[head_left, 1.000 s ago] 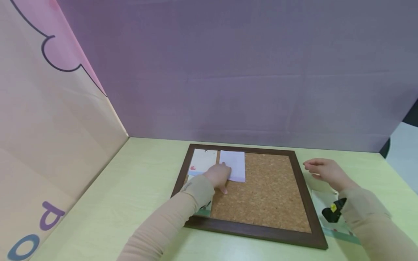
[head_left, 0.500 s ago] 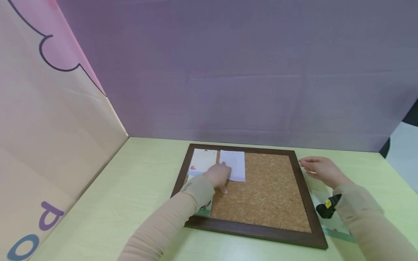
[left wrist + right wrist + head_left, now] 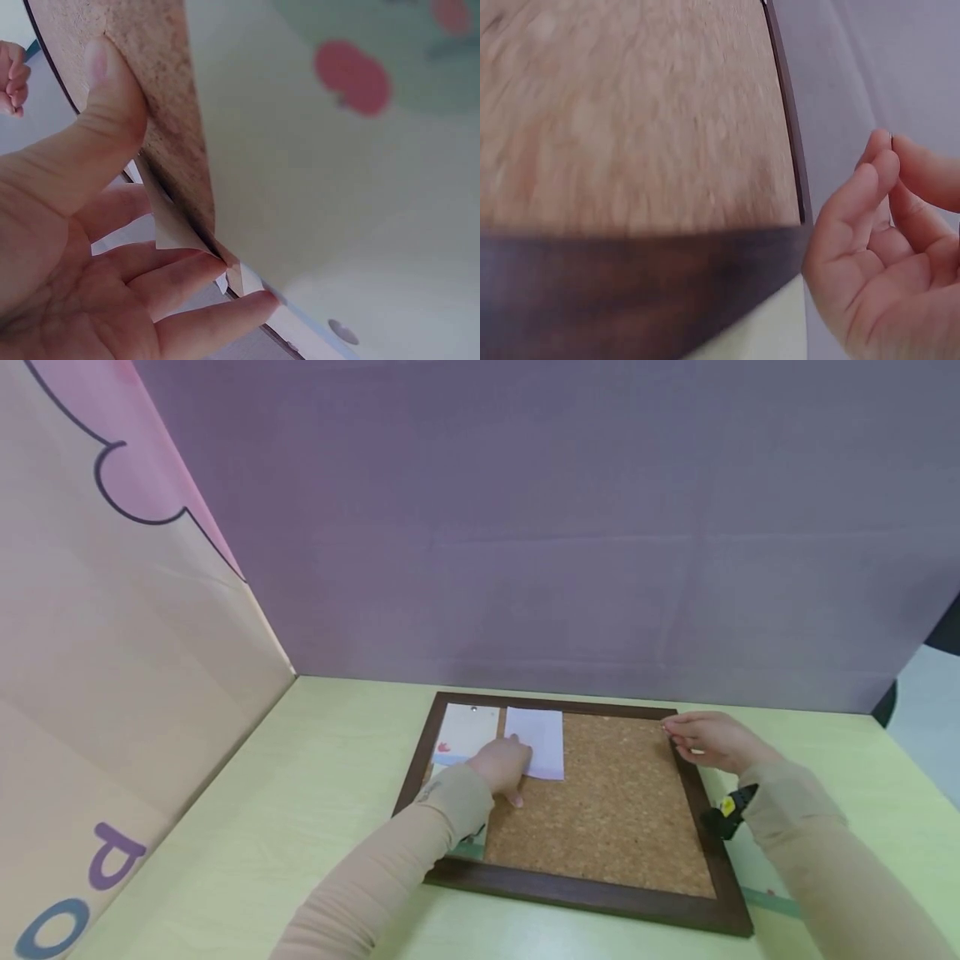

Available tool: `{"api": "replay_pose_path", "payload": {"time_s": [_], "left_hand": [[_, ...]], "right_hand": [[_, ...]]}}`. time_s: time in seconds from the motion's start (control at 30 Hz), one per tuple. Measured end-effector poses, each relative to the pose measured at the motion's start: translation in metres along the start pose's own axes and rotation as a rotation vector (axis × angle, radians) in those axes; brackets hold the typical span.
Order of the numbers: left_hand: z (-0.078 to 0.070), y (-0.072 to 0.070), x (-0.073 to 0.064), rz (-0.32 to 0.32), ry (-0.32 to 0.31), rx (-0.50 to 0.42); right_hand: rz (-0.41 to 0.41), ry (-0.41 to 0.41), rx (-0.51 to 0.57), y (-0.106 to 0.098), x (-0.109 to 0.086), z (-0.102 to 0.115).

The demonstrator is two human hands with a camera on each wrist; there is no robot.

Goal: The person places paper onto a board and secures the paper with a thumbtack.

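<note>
In the head view, my left hand [image 3: 501,764] rests with extended fingers on a white paper sheet [image 3: 542,743], pressing it against the framed cork board [image 3: 600,818]. The left wrist view shows its fingertips at the paper edges and the thumb [image 3: 112,97] over the cork. At the board's far right corner, my right hand [image 3: 708,739] pinches a tiny thin metal thing [image 3: 891,138] between thumb and fingertips; it looks like a thumbtack, mostly hidden. Left of the white sheet lies a printed paper [image 3: 465,731] with a round thumbtack [image 3: 474,709] at its top.
Another printed paper [image 3: 474,846] lies on the board's lower left, partly under my left sleeve. Right of the board, one more printed sheet [image 3: 768,881] lies on the table [image 3: 322,777] beneath my right arm. A purple-grey cloth wall [image 3: 525,527] stands behind.
My right hand has moved left, from beside the board to over its far right corner, still pinching. The left hand and the white sheet stay put.
</note>
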State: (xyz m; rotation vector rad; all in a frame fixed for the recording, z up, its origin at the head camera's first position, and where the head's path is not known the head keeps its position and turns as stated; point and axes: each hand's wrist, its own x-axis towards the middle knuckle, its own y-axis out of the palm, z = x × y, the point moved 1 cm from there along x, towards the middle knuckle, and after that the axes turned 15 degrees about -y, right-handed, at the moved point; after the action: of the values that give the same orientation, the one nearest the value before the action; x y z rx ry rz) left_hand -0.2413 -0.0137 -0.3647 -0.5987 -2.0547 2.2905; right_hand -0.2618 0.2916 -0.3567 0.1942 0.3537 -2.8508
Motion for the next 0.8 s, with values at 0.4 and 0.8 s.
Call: {"api": "replay_pose_path", "payload": {"time_s": [0.4, 0.8], "left_hand": [[-0.001, 0.001, -0.003, 0.007, 0.005, -0.03], [0.003, 0.001, -0.002, 0.003, 0.014, -0.038]], "right_hand": [[0.007, 0.0, 0.077, 0.044, 0.031, 0.003], [0.027, -0.025, 0.072, 0.074, 0.057, 0.01]]}}
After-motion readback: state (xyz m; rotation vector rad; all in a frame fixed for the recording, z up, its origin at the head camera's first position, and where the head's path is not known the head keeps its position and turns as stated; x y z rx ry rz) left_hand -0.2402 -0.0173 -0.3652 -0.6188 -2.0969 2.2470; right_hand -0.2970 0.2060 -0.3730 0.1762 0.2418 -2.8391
